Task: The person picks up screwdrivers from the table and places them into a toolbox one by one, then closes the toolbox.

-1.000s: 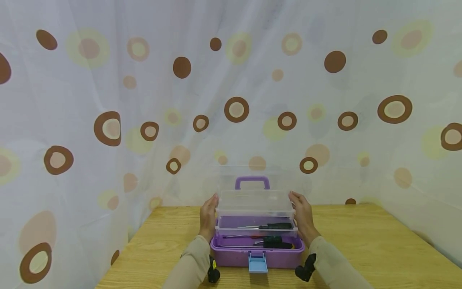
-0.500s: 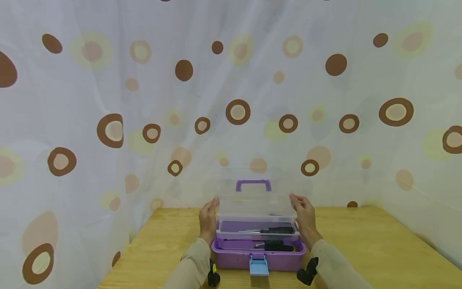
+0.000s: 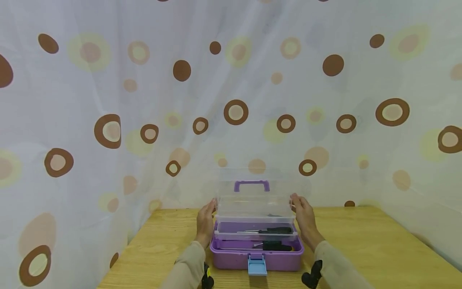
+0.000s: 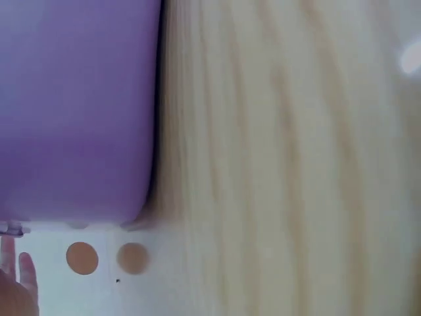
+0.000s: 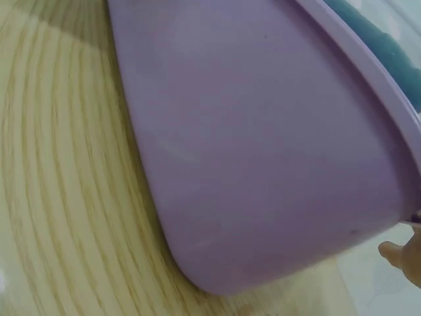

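In the head view a purple toolbox [image 3: 234, 261] stands on the table, its clear lid raised at the back and its clear trays [image 3: 231, 236] fanned out above the base. Dark-handled screwdrivers [image 3: 278, 230] lie in the lower tray and in the base. My left hand [image 3: 206, 220] is beside the trays' left end, fingers extended upward. At the right end my right hand [image 3: 304, 216] stands, fingers loosely bent near the upper tray. Whether the fingertips touch the trays is hard to tell. Each wrist view is mostly filled by a purple side wall [image 5: 263, 145].
A light-blue latch [image 3: 257, 266] hangs down at the box front. The purple handle [image 3: 252, 184] shows at the raised lid. Wooden table [image 3: 346, 241] extends to both sides, and a spotted curtain [image 3: 231, 80] hangs behind.
The trays have settled slightly lower, covering the red item seen earlier in the base. My left hand has shifted a little to the left, away from the box; the right wrist has edged outward.
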### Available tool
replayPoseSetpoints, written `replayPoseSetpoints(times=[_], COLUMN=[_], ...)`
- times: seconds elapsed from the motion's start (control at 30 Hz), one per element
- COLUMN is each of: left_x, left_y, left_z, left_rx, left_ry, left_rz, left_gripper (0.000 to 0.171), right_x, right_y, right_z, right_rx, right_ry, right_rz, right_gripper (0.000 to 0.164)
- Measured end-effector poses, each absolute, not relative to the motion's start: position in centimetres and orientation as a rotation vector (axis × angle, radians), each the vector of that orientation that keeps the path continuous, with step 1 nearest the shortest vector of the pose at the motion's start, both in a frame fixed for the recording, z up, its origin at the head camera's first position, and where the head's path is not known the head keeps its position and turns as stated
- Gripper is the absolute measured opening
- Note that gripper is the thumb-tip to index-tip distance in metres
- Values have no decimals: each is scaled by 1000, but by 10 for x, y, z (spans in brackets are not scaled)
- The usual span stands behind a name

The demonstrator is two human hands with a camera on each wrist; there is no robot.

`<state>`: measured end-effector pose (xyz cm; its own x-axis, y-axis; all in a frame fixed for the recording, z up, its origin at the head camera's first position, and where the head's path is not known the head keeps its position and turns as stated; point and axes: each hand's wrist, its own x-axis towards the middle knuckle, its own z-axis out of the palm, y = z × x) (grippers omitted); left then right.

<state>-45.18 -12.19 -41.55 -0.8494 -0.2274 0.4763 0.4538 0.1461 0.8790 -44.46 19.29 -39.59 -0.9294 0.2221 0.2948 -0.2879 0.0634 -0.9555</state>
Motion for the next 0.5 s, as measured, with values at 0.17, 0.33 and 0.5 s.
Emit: replayPoseSetpoints(times=[0.17,0.33,0.5], left_x=[-451,-449,-447], left_y=[-126,-129,-132], left_z=[-414,-410,-408], left_rx=[-250,-264,-295], left_ry=[-1973,-2000,-1999], left_rz=[-1788,-1755,-1766], left_gripper=[58,56,57], right_x=[-439,-435,-432], right_y=[198,200,202], right_z=[-394,-392,-390], right_rx=[98,90,94], right_ry=[-2078,-2125,-2172], right_rz=[1868,1791,1741], right_gripper=[70,76,75])
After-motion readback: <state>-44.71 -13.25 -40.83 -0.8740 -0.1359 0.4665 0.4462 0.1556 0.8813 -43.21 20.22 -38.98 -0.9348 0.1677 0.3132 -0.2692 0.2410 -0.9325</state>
